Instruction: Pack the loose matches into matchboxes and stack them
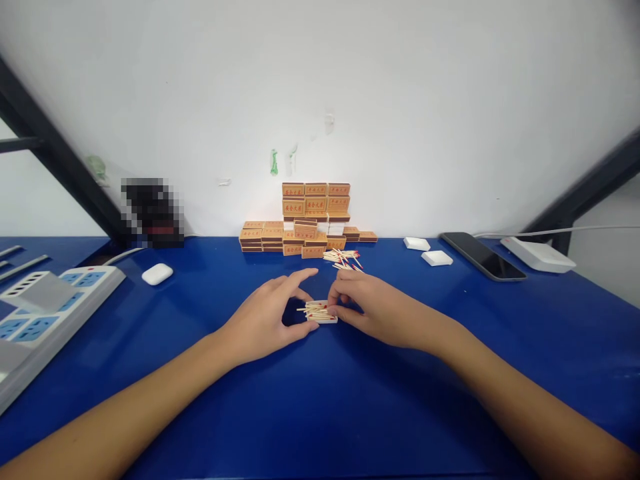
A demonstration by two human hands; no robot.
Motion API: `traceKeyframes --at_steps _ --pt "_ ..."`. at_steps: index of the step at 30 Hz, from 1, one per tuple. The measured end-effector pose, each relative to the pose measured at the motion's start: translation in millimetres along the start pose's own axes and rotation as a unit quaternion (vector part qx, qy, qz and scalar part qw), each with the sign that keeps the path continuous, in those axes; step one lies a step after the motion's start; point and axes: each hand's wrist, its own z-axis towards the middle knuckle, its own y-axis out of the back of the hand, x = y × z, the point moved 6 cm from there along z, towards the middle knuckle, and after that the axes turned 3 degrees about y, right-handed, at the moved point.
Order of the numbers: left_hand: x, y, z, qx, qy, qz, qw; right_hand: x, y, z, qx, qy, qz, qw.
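White matchbox tray (329, 321) of red-tipped matches (315, 311) lying between the hands. Left hand (263, 319): thumb and finger clamped across the tray, forefinger raised. Right hand (380, 311): fingertips bunched at its right end, hold indeterminable. Beyond: loose matches (342, 257), stacked matchboxes (315, 205).

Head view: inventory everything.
Matchboxes: many, tan, stacked, back centre
Loose matches: several, pale, red-tipped, before matchboxes
Tray: one, white, centre
Tray matches: several, pale, inside
Phone: one, black, right
Flat pieces: two, white, right
Box: one, white, far right
Case: one, white, left
Power strip: one, white, far left
Adapter: one, white, on strip
Rods: several, grey, left
Blurred object: one, dark, left
Cables: two, white, both sides
Bars: several, black, both sides
Wall: one, white, behind
Table: one, blue, beneath
Forearms: two, bottom corners
Left hand: one, at tray
Right hand: one, at tray
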Motion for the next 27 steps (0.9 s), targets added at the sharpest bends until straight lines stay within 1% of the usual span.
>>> traceKeyframes --at_steps 7,12,14,18,20,23,27 --pt "1 -1.0 -1 -0.003 0.0 0.005 1.0 0 -8 -1 0.01 0.004 -0.009 1.0" --pt "-1 -1.0 -2 -0.003 -0.006 0.001 1.0 3 -9 -2 0.029 0.003 -0.047 0.998" --pt "-1 -1.2 -2 -0.003 -0.005 0.004 1.0 5 -7 -1 0.018 0.007 -0.044 0.999" --pt "0 -1.6 -2 -0.002 -0.002 0.005 1.0 11 -3 1 -0.034 0.003 0.004 0.999" --pt "1 -1.7 -2 -0.003 -0.007 0.002 1.0 13 -5 2 -0.036 -0.008 0.027 0.999" --pt "0 -1.6 -1 -0.006 -0.011 -0.002 1.0 13 -10 2 -0.021 -0.017 0.038 0.999" --pt "-2 -1.0 -1 -0.007 -0.012 0.001 1.0 5 -6 2 -0.048 -0.007 0.006 0.999"
